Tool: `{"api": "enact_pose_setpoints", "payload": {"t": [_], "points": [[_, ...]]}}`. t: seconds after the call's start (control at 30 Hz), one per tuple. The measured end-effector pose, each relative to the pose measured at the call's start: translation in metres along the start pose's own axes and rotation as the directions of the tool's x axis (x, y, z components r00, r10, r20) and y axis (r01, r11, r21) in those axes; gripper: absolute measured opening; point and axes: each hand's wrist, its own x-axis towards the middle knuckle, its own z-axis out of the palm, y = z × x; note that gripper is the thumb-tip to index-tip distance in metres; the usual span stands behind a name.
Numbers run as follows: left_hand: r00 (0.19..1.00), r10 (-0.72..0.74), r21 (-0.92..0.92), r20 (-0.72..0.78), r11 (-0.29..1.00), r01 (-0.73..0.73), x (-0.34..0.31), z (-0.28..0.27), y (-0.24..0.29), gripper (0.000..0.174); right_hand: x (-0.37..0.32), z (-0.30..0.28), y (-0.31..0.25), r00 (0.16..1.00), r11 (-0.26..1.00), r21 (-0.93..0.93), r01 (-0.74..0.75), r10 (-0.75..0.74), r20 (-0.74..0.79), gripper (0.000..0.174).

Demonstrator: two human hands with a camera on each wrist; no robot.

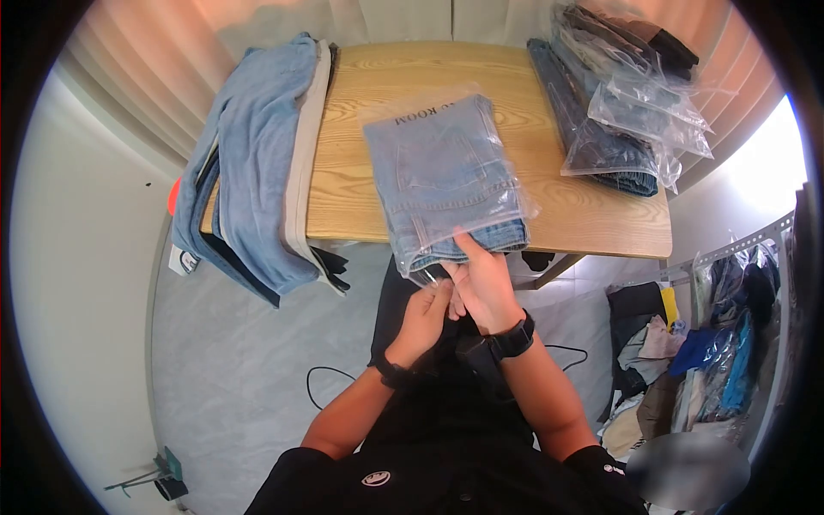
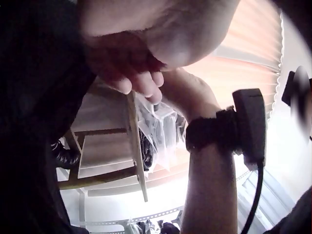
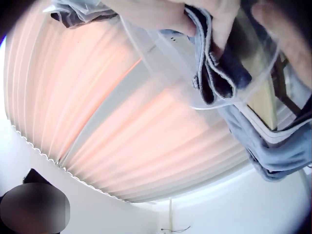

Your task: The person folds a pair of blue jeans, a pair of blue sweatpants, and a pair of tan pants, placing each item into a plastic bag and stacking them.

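A folded pair of light blue jeans point(image 1: 442, 167) lies in a clear plastic bag point(image 1: 525, 199) with dark lettering, over the table's front edge. At the bag's near end my right hand point(image 1: 487, 290) grips the jeans, thumb on top. In the right wrist view that hand's fingers point(image 3: 222, 24) hold the folded denim edge point(image 3: 207, 58) within the bag's open mouth. My left hand point(image 1: 419, 322) is just left of it, thumb and forefinger pinching the bag's near edge. The left wrist view shows the left hand point(image 2: 170, 29) close up, with its grip on the film hidden.
Unbagged trousers point(image 1: 257, 154) in blue and beige hang over the left side of the wooden table point(image 1: 352, 86). A pile of bagged jeans point(image 1: 601, 112) sits on the right side. At lower right, a rack point(image 1: 738, 249) and heaped clothes point(image 1: 648, 352) stand near the floor.
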Motion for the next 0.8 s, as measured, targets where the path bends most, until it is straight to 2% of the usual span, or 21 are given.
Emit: {"api": "enact_pose_setpoints", "payload": {"t": [0.03,0.07,0.1,0.13,0.17,0.2,0.23,0.33,0.37,0.4,0.47,0.5,0.53,0.6,0.63,0.67,0.7,0.73,0.8], "points": [[1.000,0.004,0.001,0.027,1.000,-0.004,-0.006,-0.001,-0.005,0.040,0.002,0.004,0.000,0.998,0.998,0.001,0.056,-0.056,-0.017,0.039],[0.998,0.005,0.002,0.056,1.000,-0.005,-0.012,-0.002,-0.011,0.041,0.012,-0.008,0.005,0.990,0.967,-0.218,0.133,-0.121,0.067,0.042],[0.996,0.059,0.098,0.062,0.993,-0.065,-0.020,-0.003,-0.018,0.039,0.029,-0.033,0.015,0.973,0.881,-0.419,0.218,-0.165,0.161,0.044],[0.998,-0.037,0.126,0.044,0.992,0.031,-0.025,-0.003,-0.011,0.040,0.030,-0.023,0.010,0.996,0.975,-0.208,0.076,-0.065,0.059,0.047],[0.991,-0.133,0.152,0.022,0.980,0.128,-0.031,-0.003,0.002,0.040,0.031,-0.014,0.005,0.998,0.999,0.040,-0.034,0.036,-0.045,0.049],[0.975,-0.223,0.178,0.000,0.959,0.220,-0.035,-0.006,0.012,0.041,0.026,-0.010,0.003,0.998,0.999,0.015,-0.033,0.034,-0.049,0.049],[0.965,-0.260,0.164,0.041,0.954,0.250,-0.038,-0.012,0.013,0.035,0.022,-0.009,0.002,0.998,0.999,-0.012,-0.030,0.030,-0.051,0.049],[0.998,0.052,0.286,0.034,0.956,-0.059,-0.049,0.007,0.049,0.023,0.018,-0.019,-0.001,0.994,0.995,-0.038,-0.096,0.094,-0.052,0.043],[0.996,0.078,0.374,0.040,0.923,-0.087,-0.049,0.008,0.056,0.032,0.015,-0.025,-0.002,0.990,0.990,-0.039,-0.135,0.133,-0.048,0.041],[0.982,0.189,0.439,-0.023,0.884,-0.160,-0.044,0.011,0.056,0.037,0.012,-0.030,-0.003,0.988,0.978,-0.141,-0.155,0.156,-0.007,0.040],[0.901,0.420,0.576,-0.110,0.766,-0.287,-0.032,0.021,0.054,0.048,0.003,-0.039,-0.004,0.977,0.926,-0.343,-0.160,0.197,0.075,0.041],[0.880,0.466,0.558,-0.090,0.756,-0.343,-0.028,0.019,0.052,0.055,0.001,-0.043,0.001,0.985,0.930,-0.332,-0.159,0.172,0.011,0.034],[0.844,0.529,0.631,-0.086,0.685,-0.364,-0.025,0.020,0.054,0.055,-0.006,-0.045,0.001,0.992,0.865,-0.494,-0.088,0.118,0.030,0.033],[0.766,0.641,0.762,-0.057,0.524,-0.382,-0.016,0.021,0.059,0.056,-0.023,-0.047,-0.002,0.996,0.650,-0.758,0.053,0.022,0.089,0.029],[0.762,0.647,0.815,0.027,0.427,-0.391,-0.009,0.021,0.065,0.055,-0.040,-0.034,-0.007,0.924,0.178,-0.928,0.328,-0.267,0.275,0.018],[0.777,0.628,0.839,0.043,0.400,-0.369,-0.002,0.021,0.067,0.055,-0.056,-0.031,-0.007,0.881,0.052,-0.944,0.325,-0.380,0.282,0.016],[0.794,0.606,0.863,0.054,0.372,-0.343,0.002,0.022,0.069,0.055,-0.055,-0.040,-0.006,0.670,-0.175,-0.875,0.450,-0.582,0.461,0.018],[0.808,0.586,0.884,0.068,0.340,-0.321,0.008,0.023,0.071,0.055,-0.052,-0.049,-0.007,0.379,-0.419,-0.765,0.490,-0.687,0.619,0.022],[0.826,0.562,0.899,0.044,0.339,-0.279,0.025,0.026,0.072,0.054,-0.047,-0.029,-0.033,0.370,-0.538,-0.790,0.294,-0.698,0.613,0.024]]}}
